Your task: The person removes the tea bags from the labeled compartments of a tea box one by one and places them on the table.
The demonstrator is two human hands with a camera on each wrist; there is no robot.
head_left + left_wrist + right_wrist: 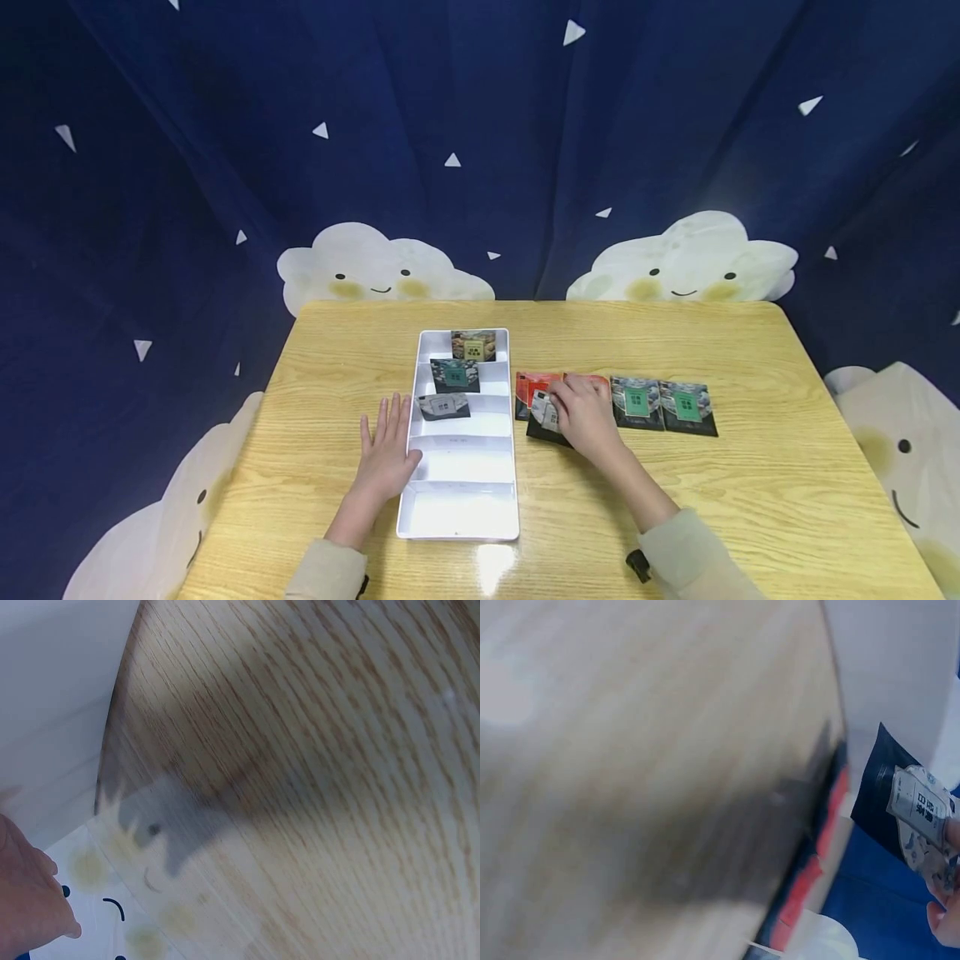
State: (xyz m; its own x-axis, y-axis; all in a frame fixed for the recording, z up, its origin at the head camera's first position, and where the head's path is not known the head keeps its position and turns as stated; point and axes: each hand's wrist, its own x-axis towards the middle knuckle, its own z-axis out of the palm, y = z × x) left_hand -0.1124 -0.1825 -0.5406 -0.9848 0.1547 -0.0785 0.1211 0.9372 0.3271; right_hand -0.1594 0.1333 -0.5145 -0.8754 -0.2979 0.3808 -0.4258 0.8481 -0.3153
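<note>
My right hand (pixel 587 417) pinches a black sachet with a pale grey-white label (pixel 545 414), held over the red sachets; in the right wrist view the same sachet (pixel 911 806) tilts clear of the table. My left hand (pixel 387 454) lies with straight fingers along the left side of a white compartment tray (pixel 457 510), its thumb at the rim. Inside the tray, a gold-brown sachet (pixel 474 346) occupies the farthest compartment, then a green-labelled sachet (pixel 454 376), then a grey-white sachet (pixel 444 407). Part of the left hand (pixel 34 896) shows in the left wrist view.
Right of the tray lie red sachets (pixel 525 400), partly covered by my right hand and its sachet. Beyond them are two green-labelled sachets, one (pixel 637 403) beside the other (pixel 687 408). The wooden table (pixel 750 500) ends at a dark blue curtain (pixel 480 83).
</note>
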